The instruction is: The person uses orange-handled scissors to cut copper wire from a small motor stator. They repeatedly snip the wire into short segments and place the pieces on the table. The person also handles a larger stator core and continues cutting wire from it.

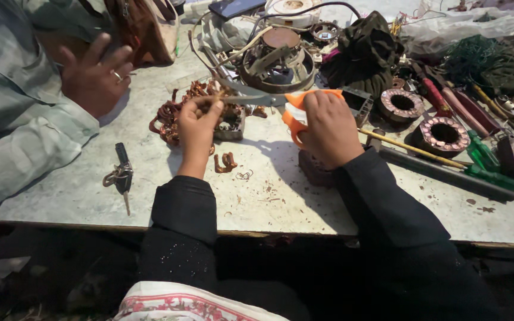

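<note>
1. Scissors [281, 102], orange-handled, sit clenched in our right hand [327, 128], blades pointing left over mid-table.
2. Our left hand [197, 122] pinches copper wire [179, 110] at the blade tips.
3. Far right lies a white bag [465, 27].
4. Bare table [257, 196] stretches near us to its edge; keys [120, 174] lie left.

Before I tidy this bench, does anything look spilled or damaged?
Yes: loose copper scraps lie on the table below the left hand, and a tangled copper coil sits pulled apart beside it.
</note>
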